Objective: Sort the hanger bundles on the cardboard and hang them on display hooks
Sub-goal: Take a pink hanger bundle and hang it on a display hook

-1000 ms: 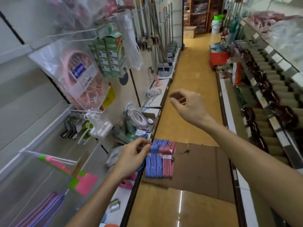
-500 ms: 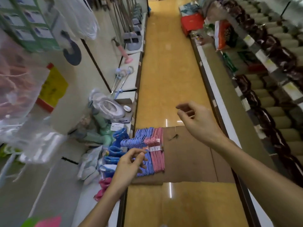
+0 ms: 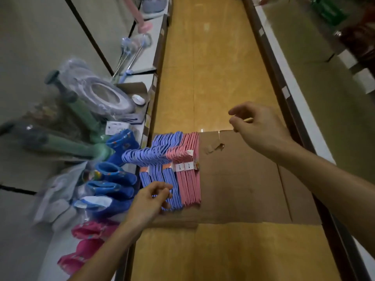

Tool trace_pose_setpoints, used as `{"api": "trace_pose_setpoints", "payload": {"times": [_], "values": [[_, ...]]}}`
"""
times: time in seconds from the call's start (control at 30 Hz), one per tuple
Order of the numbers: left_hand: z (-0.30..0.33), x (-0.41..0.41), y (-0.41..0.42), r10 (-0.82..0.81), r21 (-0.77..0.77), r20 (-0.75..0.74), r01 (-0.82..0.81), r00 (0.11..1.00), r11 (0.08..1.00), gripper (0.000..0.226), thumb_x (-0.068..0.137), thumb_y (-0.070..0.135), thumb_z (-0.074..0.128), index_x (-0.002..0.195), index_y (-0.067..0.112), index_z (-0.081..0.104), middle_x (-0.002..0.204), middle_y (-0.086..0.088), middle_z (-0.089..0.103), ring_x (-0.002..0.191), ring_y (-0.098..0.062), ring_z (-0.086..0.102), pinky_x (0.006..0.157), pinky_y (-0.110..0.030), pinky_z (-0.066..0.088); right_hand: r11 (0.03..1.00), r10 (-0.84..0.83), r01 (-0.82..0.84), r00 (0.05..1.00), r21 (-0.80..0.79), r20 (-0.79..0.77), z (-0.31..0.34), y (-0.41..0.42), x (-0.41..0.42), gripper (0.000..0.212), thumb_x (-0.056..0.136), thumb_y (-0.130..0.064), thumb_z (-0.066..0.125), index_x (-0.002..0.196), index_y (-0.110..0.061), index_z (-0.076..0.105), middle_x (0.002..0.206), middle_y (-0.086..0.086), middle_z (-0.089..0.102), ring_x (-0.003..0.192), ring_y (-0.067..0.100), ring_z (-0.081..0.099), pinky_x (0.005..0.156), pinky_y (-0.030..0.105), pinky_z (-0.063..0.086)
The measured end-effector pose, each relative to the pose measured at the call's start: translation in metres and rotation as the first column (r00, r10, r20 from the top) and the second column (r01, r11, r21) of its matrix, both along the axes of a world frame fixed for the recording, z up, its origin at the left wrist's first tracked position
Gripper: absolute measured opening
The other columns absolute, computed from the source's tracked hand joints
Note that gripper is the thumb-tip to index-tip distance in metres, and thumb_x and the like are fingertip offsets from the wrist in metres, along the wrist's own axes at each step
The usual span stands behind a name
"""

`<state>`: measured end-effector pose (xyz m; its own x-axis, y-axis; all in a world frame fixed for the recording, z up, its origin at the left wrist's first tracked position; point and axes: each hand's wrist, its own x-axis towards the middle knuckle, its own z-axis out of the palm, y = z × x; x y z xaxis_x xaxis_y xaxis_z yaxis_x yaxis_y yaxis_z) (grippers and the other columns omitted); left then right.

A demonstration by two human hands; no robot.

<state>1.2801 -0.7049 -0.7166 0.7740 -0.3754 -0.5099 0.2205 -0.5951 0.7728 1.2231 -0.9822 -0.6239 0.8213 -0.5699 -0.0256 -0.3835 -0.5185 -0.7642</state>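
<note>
A flat sheet of cardboard [image 3: 243, 185] lies across the yellow aisle floor. On its left part lie bundles of blue hangers [image 3: 160, 159] and pink hangers [image 3: 189, 175], side by side, with white labels across them. My left hand [image 3: 150, 201] hovers at the near end of the blue hangers, fingers curled and touching them, with no clear grip. My right hand [image 3: 261, 128] floats above the cardboard's far right part, fingers loosely curled and apart, holding nothing.
Left of the cardboard, a low white shelf [image 3: 142, 65] carries blue boots [image 3: 113, 179], pink boots [image 3: 87, 246], green bottles [image 3: 81, 147] and a wrapped ring-shaped item [image 3: 103, 96]. A shelf base [image 3: 294, 92] runs along the right side of the aisle.
My view has tilted down from the wall hooks to the floor. My left hand has dropped to the near end of the blue hangers. The right hand has lowered over the cardboard.
</note>
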Motion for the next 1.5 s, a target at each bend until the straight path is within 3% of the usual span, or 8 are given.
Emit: {"api": "trace_pose_setpoints", "payload": {"times": [0.37, 0.6, 0.73, 0.8, 0.87, 1.0, 1.23, 1.5], "values": [[-0.177, 0.097, -0.037, -0.070, 0.144, 0.206, 0.040, 0.976, 0.989, 0.011, 0.100, 0.026, 0.055, 0.106, 0.021, 0.061, 0.104, 0.001, 0.063, 0.087, -0.013, 0.067, 0.075, -0.032, 0.055, 1.000, -0.018, 0.019, 0.998, 0.018, -0.055, -0.229, -0.026, 0.056, 0.024, 0.100, -0.021, 0.055, 0.122, -0.020, 0.063, 0.106, -0.006, 0.061, 0.092, 0.008, 0.062, 0.070, 0.019, 0.048], [-0.245, 0.127, -0.063, 0.000, 0.071, 0.164, -0.012, 0.986, 0.997, 0.050, 0.097, 0.027, 0.059, 0.144, 0.029, 0.040, 0.128, 0.002, 0.051, 0.112, -0.022, 0.059, 0.100, -0.048, 0.050, 0.974, 0.043, -0.004, 0.985, 0.225, -0.165, -0.343, -0.005, 0.080, 0.029, 0.098, -0.022, 0.059, 0.126, -0.013, 0.059, 0.111, 0.000, 0.062, 0.099, 0.016, 0.062, 0.080, 0.029, 0.054], [-0.274, 0.136, -0.070, 0.030, -0.006, 0.181, -0.029, 0.983, 1.000, 0.065, 0.097, 0.018, 0.060, 0.151, 0.034, 0.028, 0.130, 0.003, 0.047, 0.126, -0.022, 0.050, 0.107, -0.049, 0.044, 0.931, 0.113, -0.021, 0.965, 0.363, -0.235, -0.401, 0.014, 0.090, 0.005, 0.095, -0.021, 0.064, 0.095, -0.018, 0.060, 0.090, -0.001, 0.060, 0.085, 0.015, 0.061, 0.078, 0.036, 0.054], [-0.283, 0.139, -0.070, 0.035, -0.047, 0.192, -0.026, 0.981, 0.999, 0.069, 0.096, 0.013, 0.060, 0.152, 0.034, 0.027, 0.131, 0.005, 0.050, 0.125, -0.021, 0.052, 0.108, -0.047, 0.043, 0.911, 0.143, -0.030, 0.959, 0.411, -0.246, -0.427, 0.025, 0.093, 0.008, 0.093, -0.023, 0.067, 0.091, -0.018, 0.061, 0.083, -0.002, 0.060, 0.073, 0.011, 0.056, 0.065, 0.029, 0.048], [-0.289, 0.142, -0.070, 0.038, -0.065, 0.209, -0.025, 0.977, 0.998, 0.070, 0.094, 0.011, 0.062, 0.150, 0.035, 0.030, 0.128, 0.006, 0.052, 0.121, -0.019, 0.054, 0.108, -0.045, 0.044, 0.867, 0.172, -0.014, 0.947, 0.499, -0.271, -0.449, 0.036, 0.095, 0.010, 0.093, -0.021, 0.068, 0.092, -0.020, 0.058, 0.086, -0.003, 0.061, 0.073, 0.009, 0.056, 0.062, 0.025, 0.045], [-0.297, 0.155, -0.070, 0.055, -0.084, 0.195, -0.039, 0.979, 0.996, 0.070, 0.091, 0.010, 0.064, 0.148, 0.036, 0.034, 0.121, -0.001, 0.064, 0.109, -0.019, 0.062, 0.103, -0.044, 0.048, 0.745, 0.156, 0.070, 0.949, 0.664, -0.274, -0.485, 0.056, 0.097, 0.029, 0.090, -0.023, 0.071, 0.110, -0.016, 0.052, 0.109, 0.004, 0.064, 0.099, 0.022, 0.066, 0.091, 0.042, 0.056], [-0.297, 0.163, -0.067, 0.024, -0.099, 0.129, -0.011, 0.991, 0.995, 0.069, 0.091, 0.010, 0.063, 0.146, 0.041, 0.034, 0.107, -0.004, 0.067, 0.095, -0.019, 0.063, 0.089, -0.043, 0.053, 0.488, 0.108, 0.128, 0.973, 0.864, -0.205, -0.522, 0.088, 0.091, 0.042, 0.079, -0.018, 0.079, 0.117, -0.017, 0.062, 0.106, 0.006, 0.074, 0.097, 0.025, 0.071, 0.093, 0.049, 0.055], [-0.292, 0.152, -0.076, 0.048, -0.204, 0.091, -0.029, 0.995, 0.979, 0.070, 0.090, 0.013, 0.067, 0.146, 0.039, 0.033, 0.107, 0.003, 0.072, 0.101, -0.012, 0.068, 0.099, -0.037, 0.049, 0.492, 0.079, 0.110, 0.982, 0.863, -0.170, -0.519, 0.073, 0.090, 0.044, 0.072, -0.020, 0.086, 0.108, -0.019, 0.061, 0.104, 0.007, 0.073, 0.094, 0.024, 0.070, 0.072, 0.035, 0.055]]}}
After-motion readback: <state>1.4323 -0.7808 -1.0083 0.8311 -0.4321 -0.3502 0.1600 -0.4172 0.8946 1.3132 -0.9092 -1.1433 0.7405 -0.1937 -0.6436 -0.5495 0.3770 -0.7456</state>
